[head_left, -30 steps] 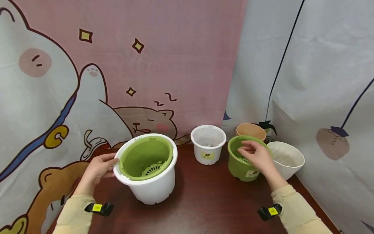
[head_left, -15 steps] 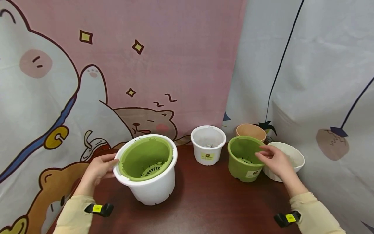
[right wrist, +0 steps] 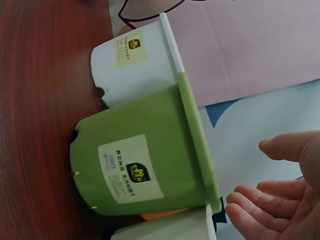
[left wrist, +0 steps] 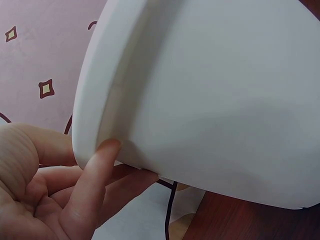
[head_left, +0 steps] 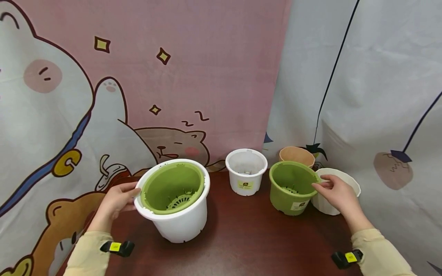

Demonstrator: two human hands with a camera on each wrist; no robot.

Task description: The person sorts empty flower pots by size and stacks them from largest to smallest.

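Note:
My left hand (head_left: 117, 201) pinches the left rim of a large white flower pot (head_left: 184, 226), which leans slightly. Inside that pot sits a green flower pot (head_left: 160, 186) with a slotted bottom. The left wrist view has the thumb (left wrist: 95, 175) against the white wall just under the rim. My right hand (head_left: 340, 193) is at the right rim of a second green flower pot (head_left: 284, 199) with a label. In the right wrist view its thumb (right wrist: 285, 145) and fingers are spread apart, holding nothing, beyond that rim.
A smaller white pot (head_left: 245, 182) with a yellow label stands at the back, left of the second green pot. Behind is an orange pot (head_left: 297, 154), and a cream faceted pot (head_left: 324, 205) is partly hidden by my right hand. Printed cloth (head_left: 221, 76) hangs behind the dark red table (head_left: 241, 241).
My right hand has moved rightward, from over the inside of the second green pot to its right rim. The left hand and the pots have stayed put.

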